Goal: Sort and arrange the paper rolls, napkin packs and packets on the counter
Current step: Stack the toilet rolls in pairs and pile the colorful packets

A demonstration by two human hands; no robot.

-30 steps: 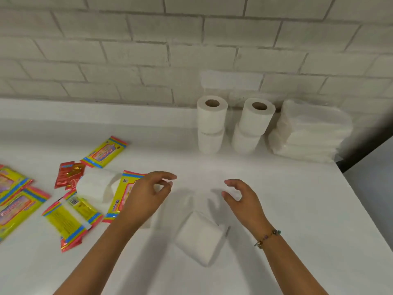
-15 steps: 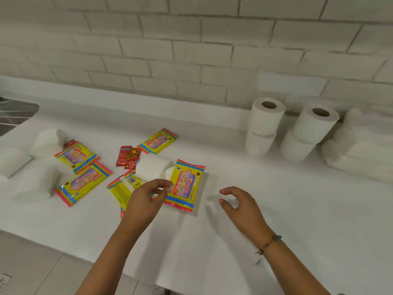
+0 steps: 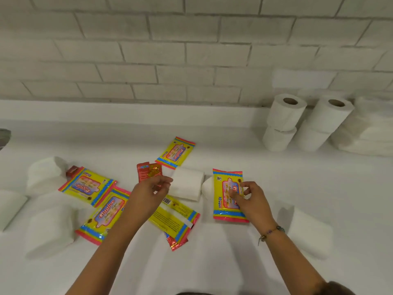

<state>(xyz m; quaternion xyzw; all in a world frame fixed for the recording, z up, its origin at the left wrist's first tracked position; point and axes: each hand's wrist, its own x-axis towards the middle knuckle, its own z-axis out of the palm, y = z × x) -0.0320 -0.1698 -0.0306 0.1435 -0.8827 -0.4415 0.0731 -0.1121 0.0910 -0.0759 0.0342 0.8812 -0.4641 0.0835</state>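
The right hand (image 3: 252,202) lies on a yellow plastic wipes packet with red and blue borders (image 3: 226,195), thumb and fingertips closed on its right edge in what looks like a pinch, though blur makes the grip uncertain; the packet lies flat on the white counter (image 3: 234,262); the left hand (image 3: 148,193) hovers with fingers curled and slightly parted, holding nothing, just in front of a small red foil sachet (image 3: 147,171); between the two hands a white wrapped napkin pack (image 3: 187,184) lies on its side; below the left hand a yellow packet turned face down (image 3: 174,218) overlaps another red sachet (image 3: 176,242); beyond the left hand lies a further yellow packet (image 3: 175,153), and two more (image 3: 87,185) (image 3: 104,216) lie to its left among white packs (image 3: 45,174); another white pack (image 3: 309,232) sits just right of the right wrist; far beyond the right hand, white paper rolls stacked in two pairs (image 3: 285,116) stand against the white brick wall (image 3: 170,50), a pile of white napkin packs (image 3: 370,133) beside them
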